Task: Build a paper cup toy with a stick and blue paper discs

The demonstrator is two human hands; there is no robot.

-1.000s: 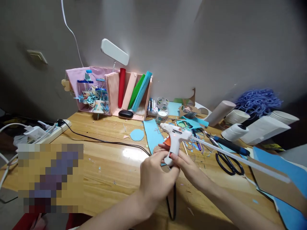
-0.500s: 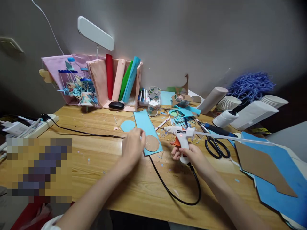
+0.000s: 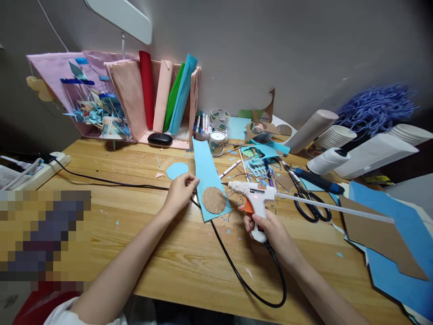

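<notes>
My right hand (image 3: 267, 225) is wrapped around the handle of a white hot glue gun (image 3: 255, 194) with an orange trigger. A long clear glue stick (image 3: 324, 205) sticks out of its back, and its nozzle points left, just above the light-blue strip (image 3: 204, 167). On the near end of that strip lies a round cardboard disc (image 3: 214, 200) with shiny glue lines. My left hand (image 3: 179, 192) is at the strip's left edge, thumb and finger pinched together. What they hold, if anything, I cannot make out. A light-blue cut disc (image 3: 177, 170) lies just beyond this hand.
The gun's black cord (image 3: 237, 275) loops across the near table and leftward under the strip. Black-handled scissors (image 3: 311, 207) and a cardboard sheet (image 3: 379, 234) over blue sheets lie right. Scraps, a paper cup (image 3: 217, 143), a tape roll (image 3: 219, 119) and a pink organizer (image 3: 125, 99) stand behind.
My left hand has drawn back from the cardboard disc to the strip's left edge. The glue gun stays in my right hand, near the strip. The camera view has shifted downward and closer.
</notes>
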